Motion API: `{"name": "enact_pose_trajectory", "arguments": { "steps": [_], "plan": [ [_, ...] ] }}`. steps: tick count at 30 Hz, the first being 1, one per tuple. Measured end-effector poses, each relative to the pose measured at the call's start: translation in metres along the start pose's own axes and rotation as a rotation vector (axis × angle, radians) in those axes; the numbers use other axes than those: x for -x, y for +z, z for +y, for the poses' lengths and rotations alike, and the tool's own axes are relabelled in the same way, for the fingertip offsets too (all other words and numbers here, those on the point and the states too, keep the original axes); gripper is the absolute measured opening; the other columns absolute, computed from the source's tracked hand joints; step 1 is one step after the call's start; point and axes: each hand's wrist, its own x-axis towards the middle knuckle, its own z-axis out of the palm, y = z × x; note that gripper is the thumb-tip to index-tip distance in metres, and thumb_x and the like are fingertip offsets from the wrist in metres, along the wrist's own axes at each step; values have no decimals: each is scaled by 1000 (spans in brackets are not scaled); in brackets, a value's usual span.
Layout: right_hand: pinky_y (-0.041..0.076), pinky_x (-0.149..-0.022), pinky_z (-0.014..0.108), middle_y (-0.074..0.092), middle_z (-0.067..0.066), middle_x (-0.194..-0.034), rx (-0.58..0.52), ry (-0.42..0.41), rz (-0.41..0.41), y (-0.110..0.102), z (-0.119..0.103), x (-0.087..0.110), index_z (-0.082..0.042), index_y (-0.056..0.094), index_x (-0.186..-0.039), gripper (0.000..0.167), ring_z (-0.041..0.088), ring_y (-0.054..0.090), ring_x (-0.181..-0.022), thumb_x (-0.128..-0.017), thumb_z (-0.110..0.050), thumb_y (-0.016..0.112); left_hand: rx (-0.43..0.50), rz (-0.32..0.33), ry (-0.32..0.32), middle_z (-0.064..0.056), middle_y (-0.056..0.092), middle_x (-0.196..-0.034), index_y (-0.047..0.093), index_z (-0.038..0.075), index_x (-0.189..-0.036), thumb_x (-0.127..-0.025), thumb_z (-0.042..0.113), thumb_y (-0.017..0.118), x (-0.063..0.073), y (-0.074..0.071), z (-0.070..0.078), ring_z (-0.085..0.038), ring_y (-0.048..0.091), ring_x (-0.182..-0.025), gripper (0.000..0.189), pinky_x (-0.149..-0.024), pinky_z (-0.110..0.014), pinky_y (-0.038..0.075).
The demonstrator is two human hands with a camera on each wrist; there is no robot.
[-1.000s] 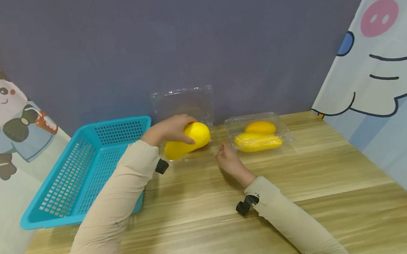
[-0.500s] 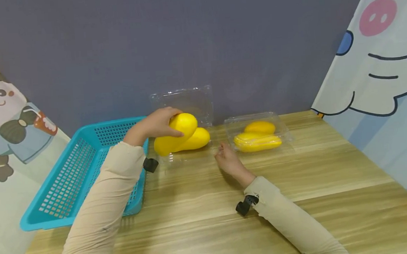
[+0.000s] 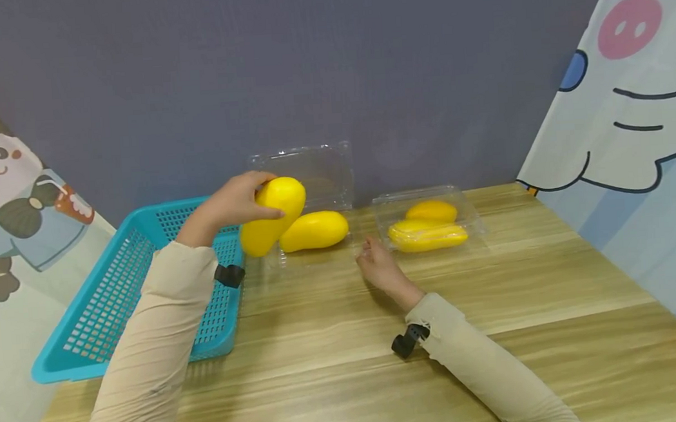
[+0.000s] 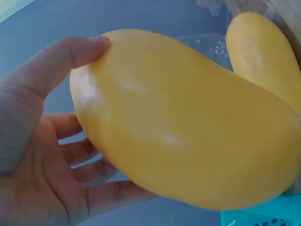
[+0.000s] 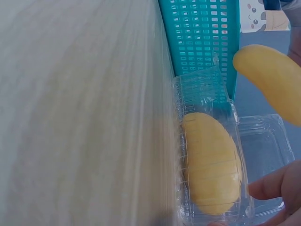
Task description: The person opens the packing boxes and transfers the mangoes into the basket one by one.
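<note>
My left hand grips a large yellow mango, thumb on one side and fingers beneath. In the left wrist view this mango hangs tilted, apart from the box. A second mango lies in an open clear plastic clamshell box, whose lid stands up against the backdrop. At the box's right end is my right hand, fingers curled; in the right wrist view its thumb touches the rim near the boxed mango. The right fingertips are mostly hidden.
A turquoise perforated basket stands left, partly under my left forearm. To the right, another clear box holds yellow fruit. A dark backdrop rises behind the wooden table.
My left hand has lifted the mango up and left from the box towards the basket, uncovering the second mango. The right hand has stayed in place.
</note>
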Motion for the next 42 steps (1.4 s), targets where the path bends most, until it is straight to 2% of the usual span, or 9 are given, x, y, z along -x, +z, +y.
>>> {"name": "enact_pose_trajectory", "arguments": {
  "steps": [5,10,18,25,32,36,39,42],
  "plan": [
    [38,-102,50,40,30,-137,4,5,3,0,-2,0,14,20,-142,58,41,44,-123,-95,-8,46,58,34,-63,-18,45,-135,37,2,-141,-82,34,72,8,-5,-6,-35,49,-114,75,-91,-54,44],
    [38,-102,50,40,30,-137,11,4,-2,0,-1,1,14,20,-142,59,41,44,-123,-95,-9,46,155,86,-97,-15,43,-138,34,6,-144,-82,36,72,18,-11,-11,-35,48,-117,78,-91,-54,45],
    [38,-102,50,41,32,-135,20,-16,7,-2,-1,1,16,21,-141,59,42,45,-121,-94,-9,46,276,149,-159,-14,42,-139,33,12,-146,-81,43,71,24,-15,-10,-34,45,-120,81,-90,-55,45],
    [38,-102,50,41,31,-136,20,-8,9,-2,0,2,15,22,-141,59,41,46,-121,-94,-9,48,382,154,-228,-14,43,-138,29,12,-147,-81,46,70,32,-17,-20,-32,46,-119,85,-87,-49,50],
    [38,-103,49,41,30,-136,26,-12,9,-3,0,3,14,21,-142,59,41,46,-121,-94,-9,47,429,177,-247,-18,40,-140,23,11,-150,-83,46,68,40,-20,-31,-34,45,-121,88,-89,-49,49],
    [37,-104,49,41,31,-136,28,-11,6,-3,0,3,14,20,-142,60,41,45,-122,-94,-9,48,457,191,-254,-17,39,-142,22,11,-150,-84,46,67,46,-21,-39,-32,47,-120,87,-83,-39,53],
    [37,-103,49,40,31,-137,29,-10,4,-3,0,3,14,20,-143,60,41,45,-122,-94,-10,48,494,209,-263,-15,39,-143,24,13,-150,-84,46,66,50,-22,-46,-27,48,-116,85,-76,-32,52],
    [37,-103,49,40,31,-137,22,-9,0,-3,0,3,14,19,-143,60,41,45,-122,-95,-10,47,534,224,-261,-11,40,-141,27,13,-149,-86,44,64,55,-22,-54,-17,50,-109,79,-72,-30,52]
  ]
}}
